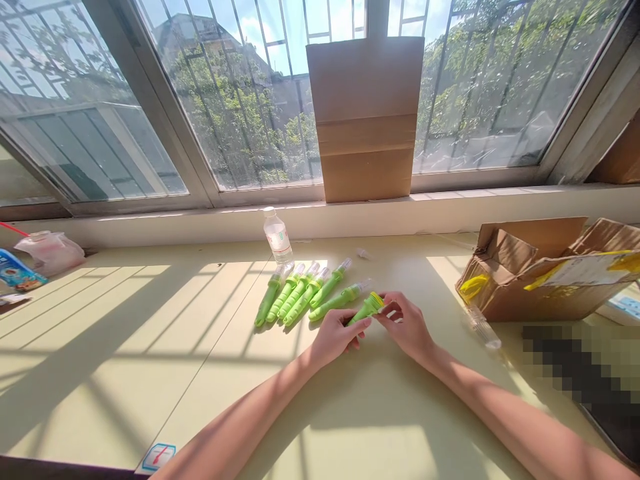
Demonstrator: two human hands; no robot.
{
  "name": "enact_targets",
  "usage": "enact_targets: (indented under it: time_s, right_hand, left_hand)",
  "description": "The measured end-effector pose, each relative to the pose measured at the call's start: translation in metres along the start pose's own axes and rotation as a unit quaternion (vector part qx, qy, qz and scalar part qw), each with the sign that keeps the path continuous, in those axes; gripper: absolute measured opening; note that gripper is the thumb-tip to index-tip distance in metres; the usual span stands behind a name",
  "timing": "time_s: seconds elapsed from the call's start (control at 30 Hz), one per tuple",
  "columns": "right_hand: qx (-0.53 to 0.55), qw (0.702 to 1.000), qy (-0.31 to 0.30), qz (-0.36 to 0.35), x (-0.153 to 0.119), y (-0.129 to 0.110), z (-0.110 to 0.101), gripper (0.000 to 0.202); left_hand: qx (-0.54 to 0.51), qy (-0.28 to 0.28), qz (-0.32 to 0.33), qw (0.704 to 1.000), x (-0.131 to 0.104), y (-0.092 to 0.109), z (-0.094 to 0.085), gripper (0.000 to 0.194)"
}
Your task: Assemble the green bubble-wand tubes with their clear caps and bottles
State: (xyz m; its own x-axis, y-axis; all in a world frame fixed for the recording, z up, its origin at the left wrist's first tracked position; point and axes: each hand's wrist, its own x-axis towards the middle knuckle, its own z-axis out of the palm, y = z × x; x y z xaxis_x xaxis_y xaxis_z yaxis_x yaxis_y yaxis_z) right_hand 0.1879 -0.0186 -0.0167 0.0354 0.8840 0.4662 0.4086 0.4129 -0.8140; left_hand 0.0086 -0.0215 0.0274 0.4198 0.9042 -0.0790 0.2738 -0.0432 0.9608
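My left hand (340, 333) is closed around a green tube-like piece (369, 307) with a yellowish ringed top. The fingers of my right hand (403, 323) are pinched at that top end, on its right side. Beyond my hands and to the left, several green pieces (300, 293) with clear tips lie side by side on the table. The one nearest my left hand (340, 300) lies at a slant, its clear tip toward the upper right. A small clear cap (363, 254) rests behind them.
A water bottle (277, 237) stands behind the green pieces. At the right are an open cardboard box (545, 287), a clear plastic tube (484, 328) and a dark, partly blurred object (605, 400). Bags (50, 252) sit far left. A cardboard sheet (369, 120) leans against the window.
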Motion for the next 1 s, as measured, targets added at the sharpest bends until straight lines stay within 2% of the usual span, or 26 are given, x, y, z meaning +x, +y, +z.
enact_targets:
  time_s: [0.27, 0.43, 0.67, 0.77, 0.83, 0.9, 1.0]
  right_hand:
    - [-0.007, 1.0, -0.025, 0.005, 0.001, -0.001, 0.001, 0.023]
    - [0.005, 1.0, -0.027, 0.012, 0.002, -0.001, 0.001, 0.022]
    - [0.042, 0.998, -0.035, 0.018, 0.001, -0.001, 0.001, 0.024]
    - [0.039, 0.999, -0.024, 0.018, 0.0, 0.0, 0.001, 0.025]
    - [0.029, 0.999, -0.009, 0.017, 0.0, 0.0, 0.001, 0.025]
    - [0.022, 1.0, 0.012, 0.019, 0.0, 0.0, 0.002, 0.025]
    - [0.019, 0.999, 0.045, 0.023, 0.001, 0.001, 0.002, 0.025]
  left_hand:
    - [0.011, -0.045, 0.004, 0.999, 0.0, -0.004, -0.001, 0.045]
    - [0.012, -0.051, 0.012, 0.999, 0.002, -0.009, -0.003, 0.047]
    - [-0.007, -0.091, -0.011, 0.996, 0.002, -0.003, -0.008, 0.047]
    - [-0.001, -0.062, -0.01, 0.998, 0.001, -0.002, -0.006, 0.042]
    - [0.0, -0.026, 0.004, 1.0, 0.002, -0.003, -0.004, 0.046]
    - [0.022, 0.013, 0.034, 0.999, 0.003, -0.006, -0.003, 0.05]
    - [0.098, 0.094, 0.099, 0.986, 0.007, -0.012, -0.002, 0.039]
